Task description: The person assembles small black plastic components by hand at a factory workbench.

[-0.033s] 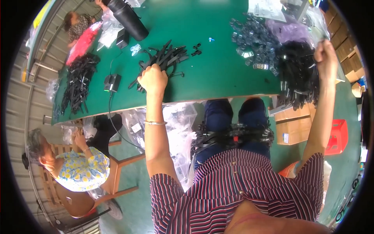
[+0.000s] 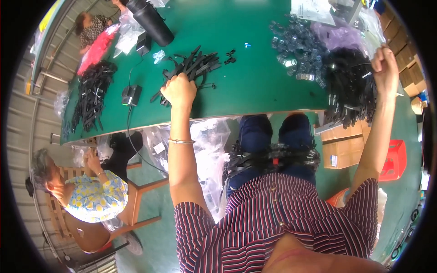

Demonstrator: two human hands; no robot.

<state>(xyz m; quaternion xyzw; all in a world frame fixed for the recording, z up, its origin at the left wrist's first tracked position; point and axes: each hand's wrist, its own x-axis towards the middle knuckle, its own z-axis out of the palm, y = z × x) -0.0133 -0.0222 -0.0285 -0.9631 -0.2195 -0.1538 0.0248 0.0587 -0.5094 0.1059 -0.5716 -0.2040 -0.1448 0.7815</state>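
My left hand [image 2: 179, 91] is closed in a fist on a bunch of black straps [image 2: 200, 64] lying on the green table. The strap ends fan out beyond my knuckles, and the part under my palm is hidden. My right hand [image 2: 385, 70] is raised at the far right, beside a thick pile of black straps [image 2: 348, 86] that hangs over the table edge. Its fingers are curled, and whatever may be between them is too small to make out. Several small black pieces [image 2: 230, 57] sit just right of the left-hand bunch. More black straps [image 2: 275, 157] lie across my lap.
Clear plastic buckles [image 2: 298, 52] are heaped at the back right, near a purple bag [image 2: 339, 36]. A black bottle [image 2: 152, 25] and a black adapter [image 2: 131, 95] with a cable stand left. Another strap pile [image 2: 93, 93] lies farther left. A person [image 2: 93, 195] sits at lower left.
My right hand has shifted slightly right, away from the strap pile, and its fingers look a little looser. My left hand stays nearly still on the straps.
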